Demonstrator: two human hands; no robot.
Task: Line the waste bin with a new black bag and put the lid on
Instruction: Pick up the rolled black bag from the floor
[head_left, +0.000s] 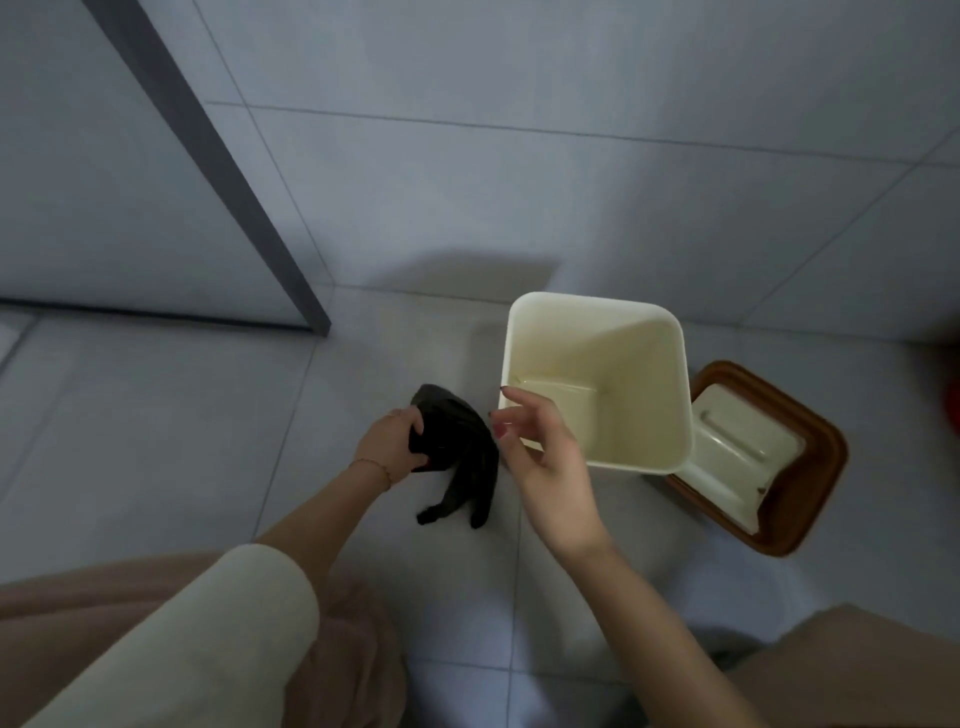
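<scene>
the left hand (397, 444) grips a bunched black bag (457, 452), its loose ends hanging toward the tiled floor (156, 441). the right hand (545, 457) is released, fingers spread, just beside the bag and in front of the near rim of the cream waste bin (623, 395), which stands unlined. the brown-rimmed lid (763, 457) lies on the floor to the bin's right, touching it.

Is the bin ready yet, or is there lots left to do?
Just starting. The bin stands open and bare inside. The left hand grips the black bag, still bunched; the right hand is open beside it. The lid lies on the floor, waiting.
</scene>
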